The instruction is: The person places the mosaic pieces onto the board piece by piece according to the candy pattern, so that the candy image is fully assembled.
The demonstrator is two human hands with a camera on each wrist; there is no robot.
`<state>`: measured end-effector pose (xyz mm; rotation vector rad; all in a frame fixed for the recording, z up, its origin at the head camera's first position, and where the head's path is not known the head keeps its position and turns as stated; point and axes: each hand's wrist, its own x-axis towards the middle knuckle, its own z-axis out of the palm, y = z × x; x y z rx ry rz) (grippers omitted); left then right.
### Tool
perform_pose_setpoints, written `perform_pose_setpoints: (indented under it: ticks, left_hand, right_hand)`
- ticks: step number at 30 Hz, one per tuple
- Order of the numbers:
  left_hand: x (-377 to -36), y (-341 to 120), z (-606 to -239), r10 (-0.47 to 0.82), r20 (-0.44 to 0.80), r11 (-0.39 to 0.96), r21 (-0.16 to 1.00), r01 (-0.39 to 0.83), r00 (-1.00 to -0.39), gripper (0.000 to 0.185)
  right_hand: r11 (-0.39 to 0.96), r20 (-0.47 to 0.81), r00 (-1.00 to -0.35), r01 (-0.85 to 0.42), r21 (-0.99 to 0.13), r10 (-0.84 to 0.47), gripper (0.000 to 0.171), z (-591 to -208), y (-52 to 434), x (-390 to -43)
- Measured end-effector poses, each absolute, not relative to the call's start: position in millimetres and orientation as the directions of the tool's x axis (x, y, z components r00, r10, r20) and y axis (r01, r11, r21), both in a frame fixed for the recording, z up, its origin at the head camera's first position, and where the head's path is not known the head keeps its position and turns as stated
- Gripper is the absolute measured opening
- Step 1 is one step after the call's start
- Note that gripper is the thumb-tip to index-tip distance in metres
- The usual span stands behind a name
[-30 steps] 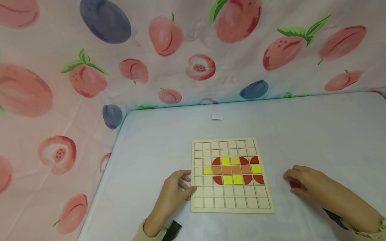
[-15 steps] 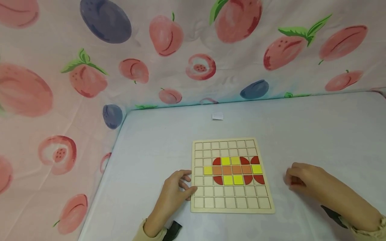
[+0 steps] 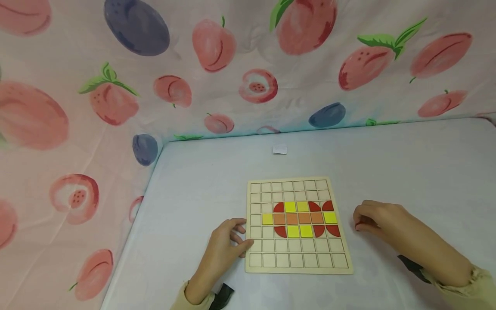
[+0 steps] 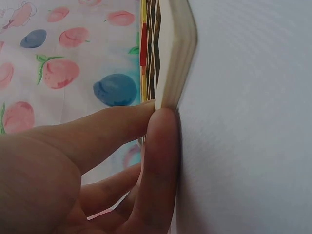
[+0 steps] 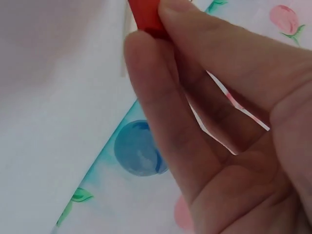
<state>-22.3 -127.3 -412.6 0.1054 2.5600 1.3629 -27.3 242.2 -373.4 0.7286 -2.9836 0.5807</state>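
Note:
A square wooden grid board lies flat on the table. Its left edge is held by my left hand, the thumb on the rim and a finger against the side in the left wrist view. To the right of the board my right hand pinches a red piece between thumb and fingers, its shape mostly hidden. In the board's cells sit yellow square tiles, orange square tiles and red quarter-circle tiles, laid out like a fish.
A small white paper slip lies behind the board. The white-covered table meets a fruit-print cloth at the back and left. Dark straps show at both wrists.
My right hand lifts slightly and moves left toward the board with the red piece. The left hand and the board stay in place.

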Motion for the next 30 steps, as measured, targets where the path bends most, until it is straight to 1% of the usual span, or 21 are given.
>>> perform_pose_setpoints:
  ticks: [8, 17, 30]
  left_hand:
    - [-22, -127, -414, 0.172, -0.173, 0.569, 0.821, -0.046, -0.97, 0.049]
    - [-22, -127, -413, 0.171, -0.176, 0.571, 0.82, -0.048, -0.969, 0.049]
    - [-23, -128, -413, 0.169, -0.18, 0.578, 0.815, -0.051, -0.969, 0.049]
  right_hand:
    - [0.814, 0.081, -0.882, -0.461, -0.352, -0.464, 0.02, -367, 226, -34]
    - [0.79, 0.068, -0.879, -0.455, -0.41, -0.471, 0.018, -364, 209, -39]
    - [0.744, 0.104, -0.846, -0.512, -0.429, -0.523, 0.012, -361, 178, -49]
